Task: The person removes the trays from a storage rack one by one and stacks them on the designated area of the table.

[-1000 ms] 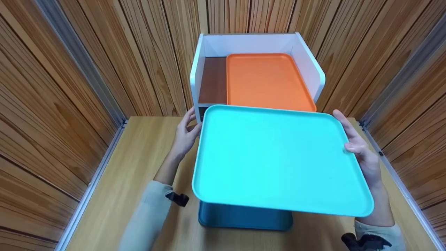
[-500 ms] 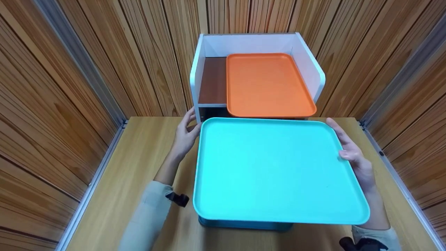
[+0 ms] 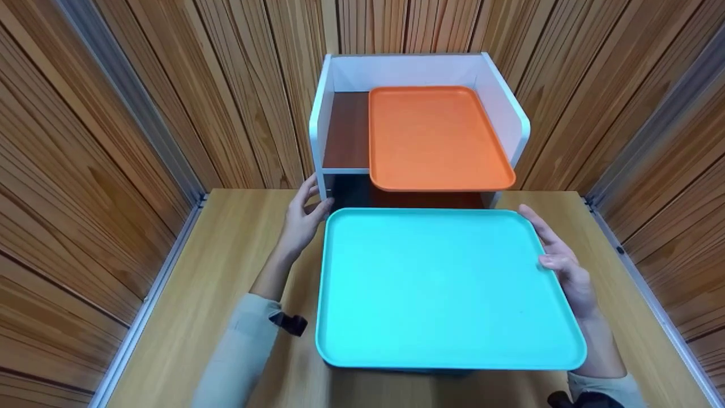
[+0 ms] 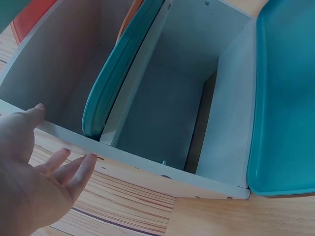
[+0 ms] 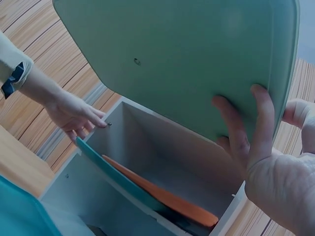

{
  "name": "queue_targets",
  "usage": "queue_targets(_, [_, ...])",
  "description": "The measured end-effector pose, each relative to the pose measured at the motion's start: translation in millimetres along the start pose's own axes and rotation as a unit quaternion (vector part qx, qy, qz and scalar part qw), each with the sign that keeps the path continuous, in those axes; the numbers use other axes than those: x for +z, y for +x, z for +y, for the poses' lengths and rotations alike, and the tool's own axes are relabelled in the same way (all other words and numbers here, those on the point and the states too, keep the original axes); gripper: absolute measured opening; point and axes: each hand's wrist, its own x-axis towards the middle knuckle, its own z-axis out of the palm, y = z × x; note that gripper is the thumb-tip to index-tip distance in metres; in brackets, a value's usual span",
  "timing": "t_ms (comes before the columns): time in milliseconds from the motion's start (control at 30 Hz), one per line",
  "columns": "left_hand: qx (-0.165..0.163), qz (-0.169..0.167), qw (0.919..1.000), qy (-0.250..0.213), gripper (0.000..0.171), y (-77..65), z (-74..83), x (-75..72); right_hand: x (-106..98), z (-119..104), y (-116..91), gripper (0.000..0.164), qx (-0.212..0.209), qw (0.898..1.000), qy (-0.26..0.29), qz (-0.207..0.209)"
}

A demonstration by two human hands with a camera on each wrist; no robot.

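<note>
Atop the shelf (image 3: 405, 71), orange tray (image 3: 436, 136) overhangs; before it, turquoise tray (image 3: 447, 289).

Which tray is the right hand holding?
The bright turquoise tray, held at its right edge in front of the white rack; the right hand touches no other tray.

near tray (image 3: 450, 289): turquoise | far tray (image 3: 442, 139): orange | shelf unit (image 3: 501, 113): white | shelf board (image 3: 346, 130): brown | wall (image 3: 243, 102): brown, dark-striped
</note>
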Motion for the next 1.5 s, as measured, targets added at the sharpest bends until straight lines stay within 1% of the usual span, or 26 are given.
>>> queue_targets(167, [0.003,-0.003,1.0,-0.002,0.067,-1.1,-1.2,0.4,-5,3,-3,0.074,0.009,1.0,-0.002,0.004])
queue_targets(400, [0.015,0.001,0.9999,0.002,0.065,-1.7,-0.9,-0.2,-15,6,-10,0.072,0.03,0.999,-0.004,0.027])
queue_targets(533, [0.017,0.0,0.9999,0.003,0.065,-0.4,-0.1,0.3,-23,9,-14,0.074,0.031,0.999,0.005,0.022])
queue_targets(633, [0.014,0.0,0.9999,0.002,0.064,0.2,-1.0,0.3,-30,13,-20,0.075,0.032,0.999,0.002,0.009])
queue_targets(700, [0.012,0.001,0.9999,0.001,0.064,-0.3,-1.4,0.6,-34,16,-24,0.075,0.034,0.999,-0.005,0.007])
queue_targets(833, [0.012,0.004,0.9999,0.001,0.065,-2.0,-0.4,1.3,-39,23,-31,0.074,0.041,0.999,-0.016,0.023])
queue_targets(967, [0.002,0.008,0.9999,0.009,0.066,-3.2,-0.1,1.2,-47,29,-37,0.076,0.051,0.997,-0.036,0.033])
queue_targets(1067, [-0.005,0.009,0.9998,0.015,0.066,-3.5,0.1,1.2,-52,34,-40,0.075,0.064,0.997,-0.032,0.028])
queue_targets(1200, [-0.006,0.009,0.9998,0.016,0.066,-3.3,-0.1,1.3,-58,40,-43,0.07,0.08,0.996,-0.008,0.022])
queue_targets(1500, [-0.011,0.009,0.9998,0.012,0.067,-3.1,-0.4,1.1,-71,49,-52,0.069,0.087,0.996,-0.026,0.021])
